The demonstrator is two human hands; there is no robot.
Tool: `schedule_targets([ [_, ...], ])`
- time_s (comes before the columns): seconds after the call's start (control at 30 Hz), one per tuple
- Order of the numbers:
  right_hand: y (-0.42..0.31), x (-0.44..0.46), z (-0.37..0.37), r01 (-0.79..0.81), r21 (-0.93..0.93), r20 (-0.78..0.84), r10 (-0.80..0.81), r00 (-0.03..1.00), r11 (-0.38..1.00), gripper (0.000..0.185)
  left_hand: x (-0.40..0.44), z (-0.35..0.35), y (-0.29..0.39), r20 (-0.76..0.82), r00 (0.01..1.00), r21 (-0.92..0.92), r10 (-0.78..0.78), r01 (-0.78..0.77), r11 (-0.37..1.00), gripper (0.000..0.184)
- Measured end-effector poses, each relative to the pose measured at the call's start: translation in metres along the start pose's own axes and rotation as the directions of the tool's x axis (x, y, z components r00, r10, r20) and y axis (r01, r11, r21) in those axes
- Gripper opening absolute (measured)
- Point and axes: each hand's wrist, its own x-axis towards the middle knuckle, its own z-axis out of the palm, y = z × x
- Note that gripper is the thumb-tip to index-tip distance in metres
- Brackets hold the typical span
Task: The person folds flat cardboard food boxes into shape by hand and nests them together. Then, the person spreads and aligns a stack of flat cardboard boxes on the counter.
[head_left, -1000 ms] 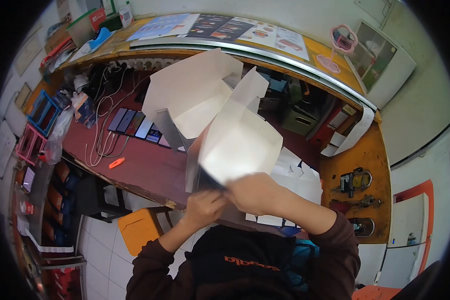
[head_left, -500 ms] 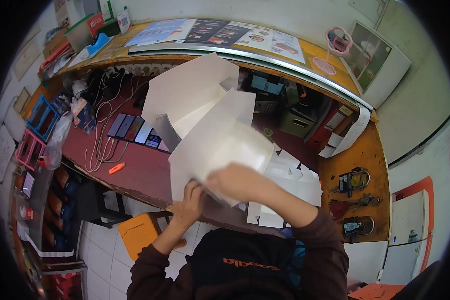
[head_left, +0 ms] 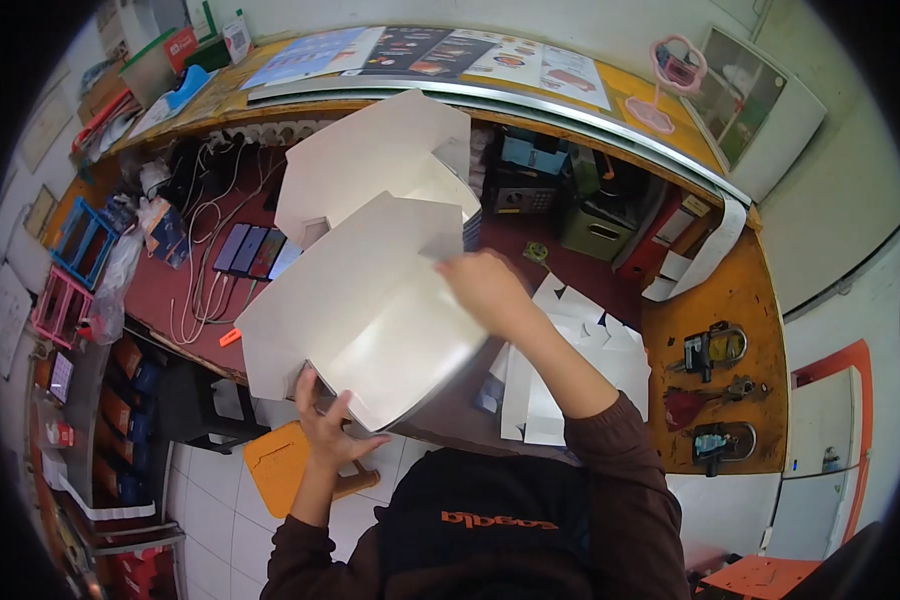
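Observation:
A white cardboard box (head_left: 400, 330) with its large lid flap raised lies tilted over the front of the dark red desk. My left hand (head_left: 327, 425) grips its near left corner, thumb and fingers at the edge. At the box's far right corner is my right hand (head_left: 475, 285), its fingers closed on the side flap and slightly blurred. Behind it stands another open white box (head_left: 370, 150), partly covered by the first. Flat white cut cardboard (head_left: 550, 380) lies to the right, partly behind my right forearm.
Phones (head_left: 250, 250) and white cables sit on the red desk (head_left: 175, 290) at the left, near an orange marker (head_left: 230, 338). Two staplers (head_left: 712, 350) lie on the wooden side shelf. A yellow stool (head_left: 280, 465) stands below. A green box (head_left: 595, 232) is at the back.
The front box has turned and moved left, its inside now facing up. My left hand has shifted left and down with its corner, and my right hand has moved up to the far right corner.

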Motion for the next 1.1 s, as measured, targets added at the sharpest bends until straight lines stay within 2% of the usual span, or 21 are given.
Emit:
schedule_targets([
  [0.2,0.004,-0.016,-0.009,-0.068,0.143,-0.064,0.078,0.995,0.987,0.038,-0.017,0.018,0.013,0.043,0.998,0.034,-0.036,0.035,0.999,0.074],
  [0.27,0.013,-0.031,-0.016,-0.096,0.445,-0.152,0.181,0.972,0.890,0.037,-0.018,0.020,0.040,-0.079,0.989,0.306,-0.125,0.144,0.941,0.069],
  [0.3,0.022,-0.043,-0.015,-0.110,0.436,-0.167,0.200,0.965,0.893,0.037,-0.040,0.035,0.043,-0.251,0.967,0.218,-0.036,0.093,0.972,0.066],
  [0.33,0.036,-0.060,-0.006,-0.025,0.677,-0.269,0.280,0.922,0.735,0.036,-0.059,0.054,0.046,-0.422,0.906,0.136,0.027,0.034,0.990,0.064],
  [0.37,0.052,-0.079,0.004,0.104,0.844,-0.338,0.372,0.865,0.526,0.035,-0.034,0.062,0.064,-0.215,0.960,0.006,0.178,-0.181,0.983,0.059],
  [0.43,0.089,-0.121,0.025,0.076,0.904,-0.309,0.519,0.797,0.422,0.037,-0.024,0.098,0.099,0.216,0.950,-0.367,0.224,-0.133,0.920,0.045],
  [0.47,0.105,-0.141,0.039,0.011,0.927,-0.263,0.627,0.733,0.376,0.039,-0.034,0.140,0.105,0.425,0.869,-0.495,0.252,-0.009,0.869,0.040],
  [0.5,0.118,-0.161,0.055,-0.043,0.946,-0.216,0.726,0.653,0.321,0.040,-0.043,0.178,0.110,0.634,0.683,-0.470,0.363,-0.033,0.882,0.048],
  [0.53,0.126,-0.181,0.068,-0.074,0.954,-0.188,0.770,0.610,0.291,0.040,-0.063,0.216,0.113,0.693,0.582,-0.436,0.426,-0.133,0.890,0.059],
  [0.57,0.132,-0.200,0.082,-0.105,0.960,-0.158,0.811,0.563,0.260,0.040,-0.076,0.240,0.114,0.680,0.587,-0.449,0.440,-0.141,0.882,0.059],
  [0.63,0.143,-0.235,0.108,-0.105,0.981,-0.084,0.842,0.533,0.164,0.039,-0.090,0.277,0.122,0.888,0.344,-0.248,0.306,-0.201,0.947,0.070],
  [0.7,0.135,-0.262,0.115,-0.115,0.985,-0.050,0.842,0.537,0.131,0.040,-0.086,0.290,0.129,0.869,0.393,-0.206,0.300,-0.265,0.942,0.064],
  [0.77,0.130,-0.286,0.120,-0.194,0.978,0.055,0.816,0.575,0.071,0.038,-0.074,0.290,0.126,0.959,0.199,-0.216,0.203,0.044,0.975,0.052],
  [0.83,0.123,-0.295,0.134,-0.264,0.965,0.169,0.779,0.604,-0.004,0.037,-0.063,0.295,0.108,0.950,0.210,-0.249,0.231,0.063,0.967,0.037],
  [0.9,0.123,-0.296,0.154,-0.433,0.897,0.268,0.672,0.690,0.087,0.032,-0.053,0.301,0.091,0.953,0.222,-0.237,0.207,0.121,0.964,0.025],
  [0.93,0.127,-0.293,0.168,-0.561,0.791,0.272,0.680,0.681,0.245,0.029,-0.054,0.302,0.082,0.924,0.317,-0.286,0.214,0.200,0.937,0.022],
  [0.97,0.131,-0.290,0.186,-0.557,0.795,0.270,0.684,0.677,0.238,0.029,-0.053,0.301,0.079,0.904,0.399,-0.274,0.152,0.271,0.923,0.022],
  [1.0,0.134,-0.289,0.206,-0.572,0.563,-0.016,0.700,0.714,0.596,0.030,-0.041,0.293,0.081,0.884,0.458,-0.260,0.096,0.309,0.915,0.021],
  [1.03,0.134,-0.288,0.217,-0.553,0.194,-0.274,0.586,0.763,0.811,0.032,-0.024,0.279,0.085,0.858,0.512,-0.246,0.038,0.346,0.906,0.021],
  [1.07,0.127,-0.284,0.204,-0.655,0.313,-0.099,0.709,0.698,0.688,0.035,-0.015,0.270,0.087,0.862,0.505,-0.243,0.042,0.340,0.908,0.021],
  [1.1,0.121,-0.280,0.193,-0.655,0.321,-0.095,0.711,0.696,0.684,0.035,-0.007,0.261,0.088,0.817,0.572,-0.288,-0.077,0.520,0.804,0.020],
])
